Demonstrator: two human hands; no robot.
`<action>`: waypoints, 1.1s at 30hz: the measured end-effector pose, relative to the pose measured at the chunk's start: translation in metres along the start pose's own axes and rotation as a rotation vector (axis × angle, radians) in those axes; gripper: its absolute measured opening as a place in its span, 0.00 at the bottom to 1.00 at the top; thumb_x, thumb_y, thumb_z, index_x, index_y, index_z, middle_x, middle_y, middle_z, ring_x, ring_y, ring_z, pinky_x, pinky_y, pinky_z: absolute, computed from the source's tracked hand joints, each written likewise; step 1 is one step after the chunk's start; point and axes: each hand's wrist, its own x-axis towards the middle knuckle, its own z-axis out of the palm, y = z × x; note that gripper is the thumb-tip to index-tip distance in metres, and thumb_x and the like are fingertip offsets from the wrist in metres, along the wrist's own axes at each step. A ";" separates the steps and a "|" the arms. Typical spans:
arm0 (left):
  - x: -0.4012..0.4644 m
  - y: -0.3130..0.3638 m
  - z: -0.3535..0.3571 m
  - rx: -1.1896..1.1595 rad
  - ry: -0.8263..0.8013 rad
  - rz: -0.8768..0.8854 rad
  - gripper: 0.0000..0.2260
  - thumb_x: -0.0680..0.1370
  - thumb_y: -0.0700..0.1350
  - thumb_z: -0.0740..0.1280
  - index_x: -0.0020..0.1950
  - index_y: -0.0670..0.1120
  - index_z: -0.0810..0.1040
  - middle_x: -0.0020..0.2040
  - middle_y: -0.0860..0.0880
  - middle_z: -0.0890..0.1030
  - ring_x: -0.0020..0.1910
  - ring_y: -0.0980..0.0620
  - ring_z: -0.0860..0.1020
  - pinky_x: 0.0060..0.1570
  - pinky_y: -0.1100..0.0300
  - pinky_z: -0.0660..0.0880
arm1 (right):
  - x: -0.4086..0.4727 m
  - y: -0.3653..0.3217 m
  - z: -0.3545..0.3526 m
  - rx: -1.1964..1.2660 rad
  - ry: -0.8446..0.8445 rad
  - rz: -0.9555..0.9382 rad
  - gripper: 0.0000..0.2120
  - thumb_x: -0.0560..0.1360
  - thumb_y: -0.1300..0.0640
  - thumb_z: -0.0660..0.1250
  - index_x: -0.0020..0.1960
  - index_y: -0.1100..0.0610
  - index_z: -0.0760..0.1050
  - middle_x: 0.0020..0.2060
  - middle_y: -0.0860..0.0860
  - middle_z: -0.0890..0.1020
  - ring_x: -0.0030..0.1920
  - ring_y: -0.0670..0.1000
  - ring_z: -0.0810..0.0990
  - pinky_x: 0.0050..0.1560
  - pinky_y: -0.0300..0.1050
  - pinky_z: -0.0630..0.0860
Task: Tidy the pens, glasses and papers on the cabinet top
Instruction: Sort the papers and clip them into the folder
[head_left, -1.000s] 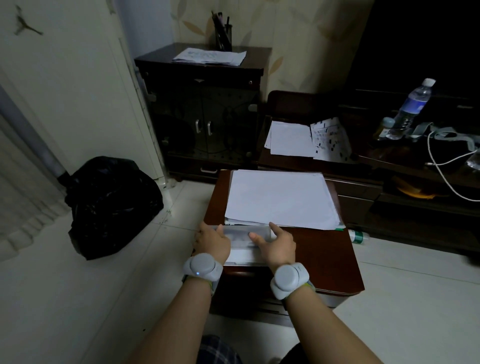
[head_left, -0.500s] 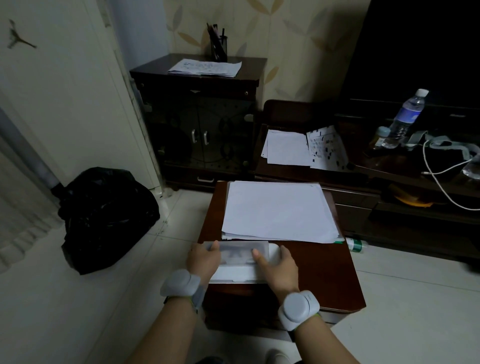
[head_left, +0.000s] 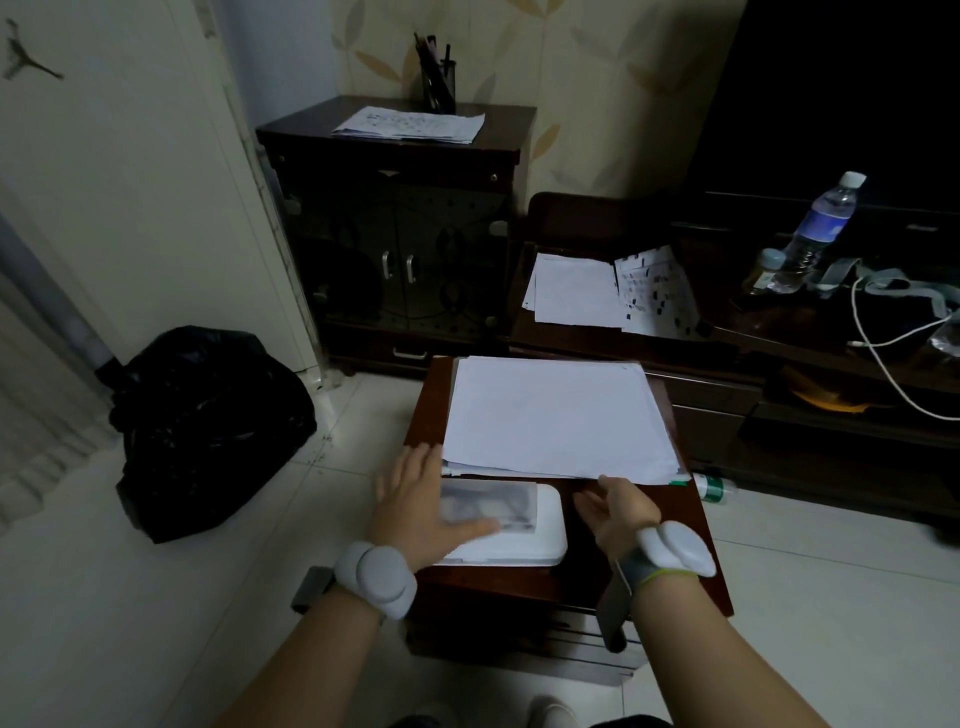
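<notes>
With the papers (head_left: 558, 415) squared across the cabinet top's (head_left: 691, 525) far half, the white case (head_left: 524, 540) sits at the near edge, left hand (head_left: 421, 512) flat steadying it, right hand (head_left: 615, 512) relaxed, empty.

glasses case (head_left: 511, 525) lid blurred, pens (head_left: 435, 67) indistinct

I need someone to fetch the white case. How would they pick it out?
Find the low reddish-brown cabinet nearest the camera, with a paper stack on top. Just in front of that stack lies the white case, rounded and thicker than the flat sheets.
</notes>
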 end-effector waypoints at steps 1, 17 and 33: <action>0.001 0.003 -0.001 0.081 -0.088 0.081 0.60 0.55 0.78 0.61 0.77 0.48 0.44 0.78 0.51 0.48 0.76 0.50 0.46 0.74 0.46 0.41 | 0.002 -0.002 0.002 0.010 -0.024 0.027 0.15 0.78 0.65 0.61 0.64 0.68 0.68 0.60 0.66 0.73 0.53 0.59 0.77 0.59 0.50 0.74; 0.031 0.027 -0.003 0.504 -0.314 0.265 0.38 0.62 0.54 0.78 0.64 0.44 0.62 0.62 0.47 0.69 0.62 0.47 0.68 0.61 0.54 0.63 | 0.019 -0.015 0.025 -0.113 0.008 0.165 0.13 0.78 0.62 0.62 0.36 0.61 0.66 0.31 0.53 0.67 0.32 0.50 0.68 0.33 0.41 0.70; 0.034 0.021 -0.007 0.444 -0.259 0.290 0.33 0.61 0.52 0.77 0.60 0.45 0.65 0.57 0.47 0.71 0.56 0.48 0.70 0.56 0.56 0.65 | 0.038 0.003 0.017 -0.093 -0.045 0.068 0.12 0.79 0.65 0.58 0.38 0.62 0.71 0.29 0.56 0.79 0.33 0.51 0.77 0.26 0.36 0.77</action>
